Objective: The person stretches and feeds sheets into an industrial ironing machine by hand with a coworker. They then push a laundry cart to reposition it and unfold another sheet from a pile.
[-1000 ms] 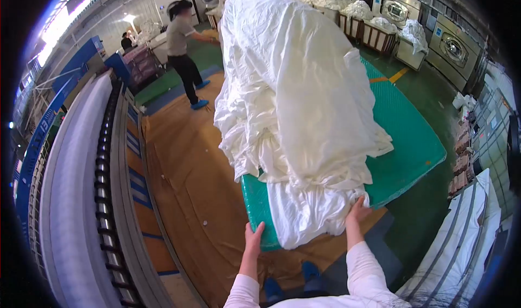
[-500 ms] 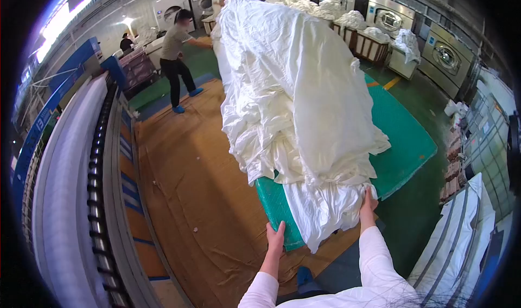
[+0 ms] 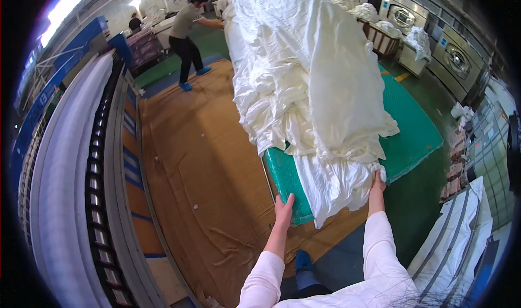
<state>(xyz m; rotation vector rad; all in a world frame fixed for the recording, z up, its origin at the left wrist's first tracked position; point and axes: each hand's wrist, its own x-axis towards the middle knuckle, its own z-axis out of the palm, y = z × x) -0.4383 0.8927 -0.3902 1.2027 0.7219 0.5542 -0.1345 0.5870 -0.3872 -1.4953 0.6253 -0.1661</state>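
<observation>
A tall heap of crumpled white cloth (image 3: 325,75) lies on a green padded platform (image 3: 410,123), with a loose end hanging over its near edge. My left hand (image 3: 283,209) grips the platform's near left corner, thumb on top and fingers hidden underneath. On the near right, my right hand (image 3: 378,184) is closed at the edge where the white cloth hangs, its fingers partly hidden by the cloth.
A long roller machine (image 3: 97,199) runs along the left, beside brown sheeting (image 3: 184,161) on the floor. A co-worker (image 3: 187,37) stands at the heap's far left side. Washing machines (image 3: 456,58) and laundry carts (image 3: 415,56) stand at the back right.
Both my hands and the platform's near edge now sit further right and higher in view. The co-worker has changed stance, still reaching toward the heap. Both my grips persist.
</observation>
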